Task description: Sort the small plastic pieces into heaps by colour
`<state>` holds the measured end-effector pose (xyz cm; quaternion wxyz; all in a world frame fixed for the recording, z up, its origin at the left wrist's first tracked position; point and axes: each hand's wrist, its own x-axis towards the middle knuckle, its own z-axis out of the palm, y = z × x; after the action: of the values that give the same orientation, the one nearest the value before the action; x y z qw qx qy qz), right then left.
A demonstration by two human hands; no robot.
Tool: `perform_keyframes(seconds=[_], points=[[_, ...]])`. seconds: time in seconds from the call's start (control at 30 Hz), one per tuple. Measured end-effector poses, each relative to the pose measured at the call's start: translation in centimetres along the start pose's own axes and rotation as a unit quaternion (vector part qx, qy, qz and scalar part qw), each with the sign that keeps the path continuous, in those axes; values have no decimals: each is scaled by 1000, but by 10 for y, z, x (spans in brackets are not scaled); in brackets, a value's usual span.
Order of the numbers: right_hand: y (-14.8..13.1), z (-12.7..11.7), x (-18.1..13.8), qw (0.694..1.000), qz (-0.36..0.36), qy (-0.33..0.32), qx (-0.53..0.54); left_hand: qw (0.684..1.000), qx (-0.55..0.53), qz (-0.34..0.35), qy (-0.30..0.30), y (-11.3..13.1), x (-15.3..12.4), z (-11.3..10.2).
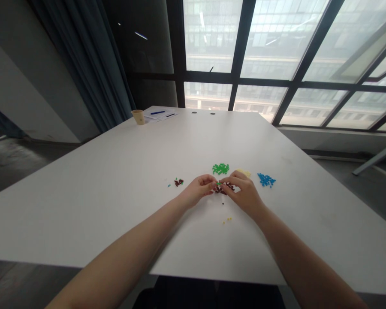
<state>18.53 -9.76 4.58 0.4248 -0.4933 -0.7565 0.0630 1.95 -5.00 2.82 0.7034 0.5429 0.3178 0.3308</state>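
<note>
My left hand (199, 189) and my right hand (244, 193) meet over the table, fingertips almost together. Pinched between them is a small green piece (218, 183), too small to name more exactly. Beneath the fingers lies a pile of small dark brown pieces (221, 191), partly hidden by my right hand. Just beyond is a heap of green pieces (220, 168). Pale yellow pieces (244, 172) show behind my right hand, and blue pieces (266, 180) lie to its right. Left of my left hand sits a little cluster of brown and green pieces (179, 182).
A few yellow pieces (228, 219) lie nearer the front edge of the white table (116, 206). At the far left corner stand a tan cup (138, 117) and papers with a blue pen (158, 112). Windows rise behind the table.
</note>
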Motion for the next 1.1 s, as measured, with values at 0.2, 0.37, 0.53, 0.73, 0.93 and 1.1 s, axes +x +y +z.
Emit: perform_keyframes(seconds=[0.2,0.37,0.53,0.73,0.93,1.1], points=[[35,-7,5,991,101,52,-77,896,422,79,116,27,-3,-37],[64,-10,22,973,177,11,-148,728,630,-56,265,32,-5,-76],[77,1,42,936,239,-67,-251,710,619,-166,293,33,-10,-92],[89,13,52,892,307,-128,-305,794,528,-141,267,29,-12,-100],[88,24,50,889,314,-130,-307,810,525,-160,206,34,-16,-95],[90,21,42,902,294,-105,-299,796,540,-148,229,32,-14,-94]])
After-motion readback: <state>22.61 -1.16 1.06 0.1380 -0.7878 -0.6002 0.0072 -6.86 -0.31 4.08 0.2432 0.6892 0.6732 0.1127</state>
